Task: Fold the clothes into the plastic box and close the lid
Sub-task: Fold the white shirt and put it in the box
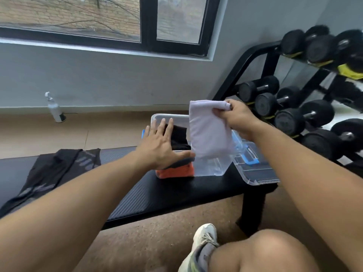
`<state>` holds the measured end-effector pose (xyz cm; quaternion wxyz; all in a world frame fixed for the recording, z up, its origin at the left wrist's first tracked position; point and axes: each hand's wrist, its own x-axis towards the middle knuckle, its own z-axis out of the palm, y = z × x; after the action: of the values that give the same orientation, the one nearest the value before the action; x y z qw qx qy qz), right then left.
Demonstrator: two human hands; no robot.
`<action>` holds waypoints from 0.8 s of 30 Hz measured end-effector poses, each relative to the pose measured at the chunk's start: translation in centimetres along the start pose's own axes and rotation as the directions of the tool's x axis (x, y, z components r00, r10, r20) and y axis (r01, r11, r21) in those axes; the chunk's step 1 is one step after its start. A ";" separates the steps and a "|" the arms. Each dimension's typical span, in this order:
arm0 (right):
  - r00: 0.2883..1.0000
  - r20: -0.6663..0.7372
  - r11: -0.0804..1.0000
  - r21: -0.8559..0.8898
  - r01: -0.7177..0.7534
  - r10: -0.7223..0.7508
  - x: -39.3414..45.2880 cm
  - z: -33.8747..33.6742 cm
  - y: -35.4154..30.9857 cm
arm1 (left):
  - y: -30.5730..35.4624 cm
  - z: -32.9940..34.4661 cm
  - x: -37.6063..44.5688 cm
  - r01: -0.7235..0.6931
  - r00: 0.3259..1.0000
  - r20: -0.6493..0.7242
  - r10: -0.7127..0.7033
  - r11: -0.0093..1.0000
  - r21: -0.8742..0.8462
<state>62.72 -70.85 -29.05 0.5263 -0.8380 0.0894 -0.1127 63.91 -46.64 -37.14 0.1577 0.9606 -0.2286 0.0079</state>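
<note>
Clothes, head view: folded white garment (208, 132) pinched at its top corner by right hand (238, 116), hanging over plastic box (212, 167). Left hand (161, 142), fingers spread, hovers beside. Risk: corner pinch lets the fold open; lid (257, 173) lies below-right.

Right hand (234, 116) pinches folded white cloth (209, 132) above plastic box (212, 165).

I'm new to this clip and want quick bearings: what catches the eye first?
A right hand pinching a folded pale cloth above the clear plastic box on the black bench. The left hand spreads flat over the dark clothes inside; dumbbells fill the rack at right.
</note>
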 end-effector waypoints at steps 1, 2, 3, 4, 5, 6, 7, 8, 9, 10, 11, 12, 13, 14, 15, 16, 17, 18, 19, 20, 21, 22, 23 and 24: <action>0.997 0.049 0.997 0.045 -0.060 0.058 0.4 -0.2 0.0 | 0.0 -0.1 -0.1 -0.003 1.000 0.002 0.003 1.000 0.004; 0.990 0.083 0.990 0.074 -0.119 0.113 0.8 -0.3 -0.1 | 0.0 -0.1 -0.2 -0.001 1.000 0.002 0.001 1.000 0.011; 0.982 0.098 0.982 0.082 -0.171 0.163 1.3 -0.3 -0.1 | 0.1 -0.2 -0.3 0.002 1.000 0.003 -0.002 1.000 0.018; 0.971 0.111 0.974 0.059 -0.217 0.210 1.5 -0.2 -0.2 | 0.2 -0.3 -0.3 0.004 1.000 0.003 -0.005 1.000 0.027; 0.957 0.133 0.965 0.008 -0.261 0.258 1.9 0.0 -0.1 | 0.3 -0.3 -0.2 0.005 1.000 0.007 -0.005 0.999 0.034; 0.938 0.162 0.952 -0.067 -0.299 0.306 2.1 0.3 0.1 | 0.3 -0.4 -0.2 0.002 1.000 0.013 -0.002 0.999 0.041; 0.918 0.186 0.933 -0.156 -0.324 0.350 2.3 0.6 0.4 | 0.2 -0.4 -0.2 -0.002 1.000 0.018 0.002 0.999 0.045; 0.897 0.206 0.908 -0.245 -0.339 0.390 2.3 1.1 0.7 | 0.2 -0.4 -0.1 -0.006 1.000 0.023 0.005 0.999 0.049; 0.879 0.217 0.882 -0.319 -0.347 0.424 2.3 1.6 1.1 | 0.1 -0.4 -0.1 -0.008 1.000 0.028 0.006 0.999 0.054; 0.864 0.221 0.856 -0.379 -0.351 0.452 2.2 2.1 1.6 | 0.1 -0.4 -0.2 -0.008 0.999 0.034 0.006 0.998 0.059; 0.859 0.214 0.834 -0.432 -0.344 0.465 2.3 2.6 2.1 | 0.1 -0.4 -0.2 -0.007 0.999 0.038 0.005 0.998 0.064; 0.862 0.200 0.808 -0.495 -0.321 0.466 2.1 3.0 2.5 | 0.1 -0.3 -0.2 -0.007 0.999 0.041 0.004 0.997 0.071; 0.870 0.178 0.767 -0.573 -0.289 0.460 2.0 3.5 3.0 | 0.2 -0.3 -0.2 -0.008 0.999 0.043 0.004 0.997 0.077; 0.880 0.147 0.703 -0.666 -0.249 0.451 1.8 3.7 3.2 | 0.2 -0.3 -0.2 -0.008 0.999 0.045 0.004 0.997 0.082; 0.894 0.115 0.609 -0.768 -0.196 0.433 1.9 3.8 3.5 | 0.2 -0.3 -0.2 -0.009 0.999 0.047 0.005 0.996 0.083; 0.914 0.091 0.502 -0.855 -0.132 0.396 1.8 4.0 3.5 | 0.2 -0.3 -0.2 -0.009 0.999 0.048 0.005 0.996 0.085; 0.945 0.075 0.409 -0.910 -0.066 0.319 1.8 4.1 3.6 | 0.2 -0.4 -0.2 -0.009 0.999 0.048 0.004 0.996 0.088; 0.973 0.057 0.362 -0.932 -0.029 0.225 1.8 4.2 3.5 | 0.2 -0.4 -0.3 -0.008 0.999 0.051 0.004 0.996 0.091; 0.993 0.039 0.362 -0.932 -0.005 0.115 1.7 4.3 3.2 | 0.2 -0.5 -0.3 -0.008 0.998 0.056 0.003 0.995 0.096; 1.000 0.029 0.389 -0.921 0.022 0.011 1.6 4.3 2.8 | 0.3 -0.6 -0.3 -0.008 0.998 0.062 0.002 0.995 0.100; 0.997 0.040 0.423 -0.904 0.063 -0.063 1.5 4.4 2.5 | 0.3 -0.6 -0.4 -0.007 0.998 0.067 0.000 0.995 0.104; 0.993 0.085 0.438 -0.892 0.111 -0.077 1.5 4.4 2.3 | 0.4 -0.7 -0.4 -0.007 0.997 0.072 -0.001 0.994 0.108; 0.986 0.159 0.431 -0.888 0.161 -0.042 1.5 4.4 2.1 | 0.4 -0.7 -0.4 -0.007 0.997 0.075 -0.001 0.994 0.112; 0.970 0.240 0.402 -0.892 0.209 0.029 1.3 4.5 2.0 | 0.5 -0.8 -0.3 -0.009 0.997 0.078 0.000 0.993 0.116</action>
<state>65.17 -68.16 -32.61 -0.0155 -0.9992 0.0328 0.0183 63.44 -46.64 -36.31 0.0921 0.9673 -0.2358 -0.0160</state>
